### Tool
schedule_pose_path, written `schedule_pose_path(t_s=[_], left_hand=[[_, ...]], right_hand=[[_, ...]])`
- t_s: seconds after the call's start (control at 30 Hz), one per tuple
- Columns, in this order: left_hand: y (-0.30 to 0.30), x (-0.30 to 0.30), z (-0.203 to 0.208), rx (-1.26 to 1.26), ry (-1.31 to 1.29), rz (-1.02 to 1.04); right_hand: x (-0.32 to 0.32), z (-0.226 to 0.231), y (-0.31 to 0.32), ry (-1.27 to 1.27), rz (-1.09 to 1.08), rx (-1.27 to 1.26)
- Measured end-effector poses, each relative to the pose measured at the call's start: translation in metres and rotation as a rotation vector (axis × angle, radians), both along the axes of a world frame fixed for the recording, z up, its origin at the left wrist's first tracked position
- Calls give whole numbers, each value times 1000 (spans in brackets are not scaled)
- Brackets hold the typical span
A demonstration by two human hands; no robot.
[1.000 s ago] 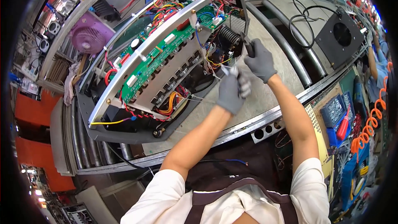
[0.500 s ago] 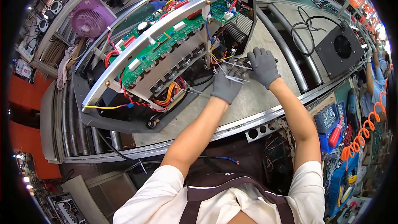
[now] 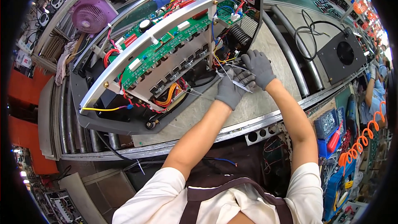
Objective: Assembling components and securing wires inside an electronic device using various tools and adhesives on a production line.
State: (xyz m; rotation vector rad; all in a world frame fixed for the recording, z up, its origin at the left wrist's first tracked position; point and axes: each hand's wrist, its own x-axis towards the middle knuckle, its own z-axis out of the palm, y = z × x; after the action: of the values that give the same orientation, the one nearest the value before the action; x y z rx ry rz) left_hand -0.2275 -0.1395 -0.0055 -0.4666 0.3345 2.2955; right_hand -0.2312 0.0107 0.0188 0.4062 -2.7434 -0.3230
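A large open machine chassis (image 3: 120, 125) with a green circuit board (image 3: 166, 43), bundled coloured wires and a silver rail (image 3: 166, 27) stands to the left of my hands. My left hand (image 3: 233, 89), in a grey glove, is at its near right corner with a few white cable ties (image 3: 241, 85) held in its fingers; their ends stick out. Close beside it, my gloved right hand (image 3: 259, 69) has its fingers curled by the chassis's lower right corner, next to thin wires (image 3: 222, 60). What its fingertips grip is hidden.
Metal rollers (image 3: 290, 45) and a metal sheet lie under and beside the chassis. A black panel with a round fan opening (image 3: 343, 53) and a cable rests at the right. Blue bins (image 3: 327, 124), a red-handled screwdriver (image 3: 335, 137) and an orange coiled hose (image 3: 360, 141) are nearer. A purple fan (image 3: 89, 16) stands far left.
My left hand has turned a little, showing more of its fingers and the cable ties. The right hand has drawn slightly left, its fingers more curled. The view has shifted slightly.
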Motion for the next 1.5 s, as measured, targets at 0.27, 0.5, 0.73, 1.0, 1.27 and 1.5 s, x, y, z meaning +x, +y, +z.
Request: schedule_pose_path(t_s=[0.27,0.5,0.73,1.0,1.27,1.5], left_hand=[[6,-10,-22,-178,178,-12],[-7,-12,-31,307,14,-67],[-29,33,-14,-293,88,25],[-45,23,3,-232,81,-28],[-43,8,-21,-75,137,-42],[-46,23,10,-170,282,68]], right_hand=[[2,12,-7,17,17,100],[5,15,-16,-13,-24,125],[15,7,-23,-91,-34,57],[17,21,-45,-94,44,-28],[11,3,-49,-102,32,-67],[13,10,-46,38,-28,-371]])
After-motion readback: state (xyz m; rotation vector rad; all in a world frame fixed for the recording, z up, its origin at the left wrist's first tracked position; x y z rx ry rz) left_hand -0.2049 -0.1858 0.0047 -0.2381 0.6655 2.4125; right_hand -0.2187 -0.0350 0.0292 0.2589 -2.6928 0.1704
